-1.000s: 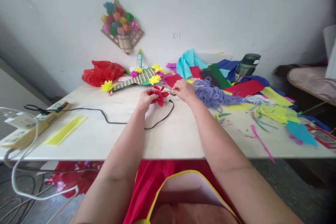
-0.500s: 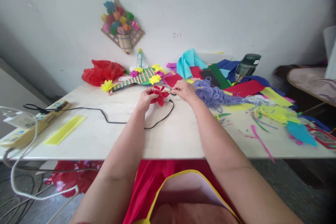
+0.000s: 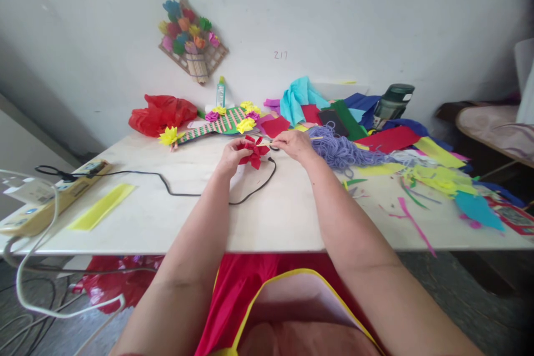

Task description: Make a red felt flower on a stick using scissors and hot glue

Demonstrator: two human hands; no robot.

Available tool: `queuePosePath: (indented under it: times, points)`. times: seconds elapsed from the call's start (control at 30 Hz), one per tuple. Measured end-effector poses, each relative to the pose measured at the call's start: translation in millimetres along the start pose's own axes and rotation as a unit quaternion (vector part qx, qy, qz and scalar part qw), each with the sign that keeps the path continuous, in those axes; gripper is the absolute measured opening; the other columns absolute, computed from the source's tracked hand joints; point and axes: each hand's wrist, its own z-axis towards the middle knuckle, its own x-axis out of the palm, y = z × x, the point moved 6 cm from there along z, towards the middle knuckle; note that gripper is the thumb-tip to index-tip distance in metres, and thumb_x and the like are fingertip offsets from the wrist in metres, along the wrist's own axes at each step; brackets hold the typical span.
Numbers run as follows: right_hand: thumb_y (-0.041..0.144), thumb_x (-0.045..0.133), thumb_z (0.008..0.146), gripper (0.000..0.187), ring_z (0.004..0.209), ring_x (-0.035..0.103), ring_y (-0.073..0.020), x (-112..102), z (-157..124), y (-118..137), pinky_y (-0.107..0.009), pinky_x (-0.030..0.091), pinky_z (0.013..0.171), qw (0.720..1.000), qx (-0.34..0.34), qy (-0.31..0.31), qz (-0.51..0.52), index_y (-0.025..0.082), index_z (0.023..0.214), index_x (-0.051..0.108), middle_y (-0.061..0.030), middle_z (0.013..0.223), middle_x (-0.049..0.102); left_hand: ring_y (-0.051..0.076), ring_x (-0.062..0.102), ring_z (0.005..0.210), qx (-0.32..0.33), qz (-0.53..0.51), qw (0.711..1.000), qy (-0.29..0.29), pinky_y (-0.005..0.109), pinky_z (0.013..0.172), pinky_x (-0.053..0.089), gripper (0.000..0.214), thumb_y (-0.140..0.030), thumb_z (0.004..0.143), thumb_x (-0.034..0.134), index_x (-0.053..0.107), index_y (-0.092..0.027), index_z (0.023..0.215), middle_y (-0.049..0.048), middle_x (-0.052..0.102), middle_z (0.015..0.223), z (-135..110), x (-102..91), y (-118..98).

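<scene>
Red paper flower [image 3: 256,159] stays in the left hand [image 3: 233,157], that grip clamped on its petals over the worktop [image 3: 275,228]. Just to its right, the right hand [image 3: 293,144] has its grip together on a thin stick [image 3: 318,138] pointing towards the flower; blur makes it hard to say whether its tip touches. Over the last second little has shifted: both grips keep almost the same spots, which suggests fine, steady work at the flower. Purple yarn [image 3: 344,151] lies just right of the right grip, the flower-trimmed panel [image 3: 208,129] beyond the left
</scene>
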Motion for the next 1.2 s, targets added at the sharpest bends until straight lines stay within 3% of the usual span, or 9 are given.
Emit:
queuePosePath:
  times: [1.2]
  points:
    - [0.032, 0.074, 0.084, 0.01, 0.083, 0.067, -0.0182, -3.7, 1.5, -3.6, -0.028, 0.04, 0.066, 0.999, 0.008, -0.031, 0.02, 0.026, 0.08, 0.081, -0.0025, 0.085, 0.078, 0.015, 0.063, 0.057, -0.014, -0.003, 1.0, -0.003, 0.027, 0.057, 0.051, 0.031, -0.023, 0.044, 0.077, 0.067, -0.016, 0.072, 0.0, 0.069, 0.067, -0.6, 0.1, 0.5]
